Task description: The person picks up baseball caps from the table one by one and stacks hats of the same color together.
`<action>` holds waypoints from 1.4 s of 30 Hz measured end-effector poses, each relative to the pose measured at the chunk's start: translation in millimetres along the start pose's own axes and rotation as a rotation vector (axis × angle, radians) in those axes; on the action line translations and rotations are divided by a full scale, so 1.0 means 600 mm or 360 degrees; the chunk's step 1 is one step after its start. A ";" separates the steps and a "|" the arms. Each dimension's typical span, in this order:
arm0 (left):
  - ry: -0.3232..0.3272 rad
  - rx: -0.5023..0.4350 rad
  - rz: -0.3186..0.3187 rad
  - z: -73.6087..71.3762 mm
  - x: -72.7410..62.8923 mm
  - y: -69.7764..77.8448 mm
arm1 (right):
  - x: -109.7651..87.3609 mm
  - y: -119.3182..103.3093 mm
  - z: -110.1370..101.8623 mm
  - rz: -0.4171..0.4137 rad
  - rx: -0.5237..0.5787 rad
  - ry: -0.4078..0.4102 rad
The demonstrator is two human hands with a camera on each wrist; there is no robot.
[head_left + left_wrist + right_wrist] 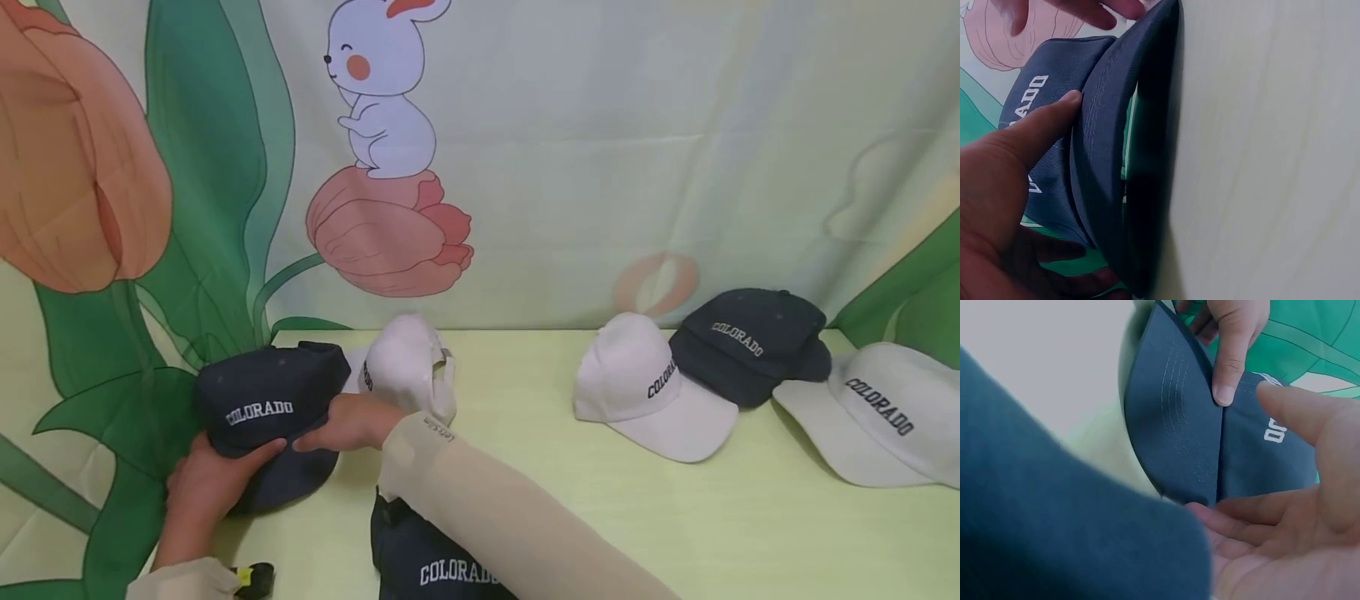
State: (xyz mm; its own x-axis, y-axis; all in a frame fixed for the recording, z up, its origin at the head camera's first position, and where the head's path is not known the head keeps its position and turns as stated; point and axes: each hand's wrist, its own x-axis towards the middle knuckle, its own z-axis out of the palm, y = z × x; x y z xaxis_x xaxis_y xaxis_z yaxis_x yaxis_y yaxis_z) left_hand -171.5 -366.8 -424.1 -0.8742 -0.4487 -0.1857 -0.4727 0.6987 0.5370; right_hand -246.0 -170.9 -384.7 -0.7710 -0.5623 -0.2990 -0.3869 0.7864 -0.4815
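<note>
A navy cap [258,396] with white COLORADO lettering sits at the left of the table, its brim [1172,412] toward the person. My left hand [210,483] holds it from the left side, thumb pressed where crown and brim meet, other fingers around the side and partly hidden. At the cap's right side is my right hand [348,423]. Its fingers [1254,512] lie loosely along the cap's edge, and its thumb extends before the lettering without pinching. Just behind the right hand stands a white cap [408,367], its side strap opening facing right.
Another navy cap [435,558] lies at the front, partly covered by the right sleeve [510,508]. On the right are a white cap [626,375], a navy cap [750,342] and a second white cap [892,417]. A printed curtain [562,167] hangs behind the table [525,383].
</note>
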 end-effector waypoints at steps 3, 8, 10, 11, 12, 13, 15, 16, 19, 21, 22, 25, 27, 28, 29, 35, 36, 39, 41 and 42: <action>0.0068 -0.0032 0.0029 0.003 -0.003 -0.001 | 0.000 0.000 0.001 0.0010 0.0052 0.0026; 0.0173 -0.0134 0.0017 0.008 -0.013 -0.002 | 0.000 0.002 0.004 0.0085 0.0338 0.0059; 0.0200 -0.0161 0.0013 0.009 -0.016 -0.002 | 0.001 0.002 0.006 0.0118 0.0458 0.0082; 0.0208 -0.0172 0.0010 0.010 -0.018 -0.002 | 0.002 0.003 0.007 0.0129 0.0506 0.0096; 0.0217 -0.0180 0.0011 0.011 -0.019 -0.001 | 0.003 0.003 0.008 0.0139 0.0563 0.0111; 0.0220 -0.0185 0.0010 0.011 -0.021 -0.001 | 0.005 0.003 0.009 0.0149 0.0623 0.0123; 0.0218 -0.0191 0.0009 0.011 -0.022 0.000 | 0.007 0.004 0.011 0.0168 0.0794 0.0129; 0.0214 -0.0194 0.0007 0.011 -0.022 -0.001 | 0.008 0.005 0.012 0.0181 0.0892 0.0131; 0.0184 -0.0199 0.0004 0.010 -0.021 -0.005 | 0.010 0.010 0.012 0.0239 0.1201 0.0130; 0.0159 -0.0199 0.0014 0.010 -0.019 -0.008 | 0.012 0.015 0.012 0.0282 0.1378 0.0119; 0.0147 -0.0201 0.0021 0.009 -0.019 -0.010 | 0.012 0.017 0.012 0.0304 0.1436 0.0118; 0.0120 -0.0192 0.0042 0.005 -0.021 -0.012 | 0.015 0.024 0.012 0.0345 0.1530 0.0106; 0.0117 -0.0180 0.0069 0.001 -0.026 -0.011 | 0.018 0.025 0.011 0.0351 0.1513 0.0107; 0.0120 -0.0172 0.0094 0.000 -0.028 -0.010 | 0.018 0.026 0.009 0.0350 0.1475 0.0120; 0.0133 -0.0166 0.0127 -0.003 -0.030 -0.009 | 0.018 0.027 0.007 0.0347 0.1430 0.0135; 0.0170 -0.0127 0.0205 -0.027 -0.044 0.005 | 0.009 0.024 -0.017 0.0209 0.1120 0.0246; 0.0157 -0.0121 0.0187 -0.032 -0.047 0.009 | 0.006 0.023 -0.022 0.0166 0.1046 0.0269; 0.0110 -0.0097 0.0141 -0.047 -0.054 0.020 | -0.006 0.016 -0.035 0.0076 0.0758 0.0341; 0.0087 -0.0081 0.0131 -0.055 -0.059 0.027 | -0.016 0.011 -0.043 0.0047 0.0592 0.0388; 0.0079 -0.0078 0.0132 -0.057 -0.062 0.031 | -0.020 0.008 -0.047 0.0038 0.0522 0.0408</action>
State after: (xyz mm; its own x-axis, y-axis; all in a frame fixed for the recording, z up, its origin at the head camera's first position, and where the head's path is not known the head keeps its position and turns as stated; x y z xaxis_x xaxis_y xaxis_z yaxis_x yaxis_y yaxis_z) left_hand -143.9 -356.5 -379.0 -0.9029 -0.4183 -0.0986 -0.3918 0.7070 0.5887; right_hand -252.7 -152.9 -360.4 -0.8948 -0.4304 -0.1186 -0.2173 0.6520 -0.7264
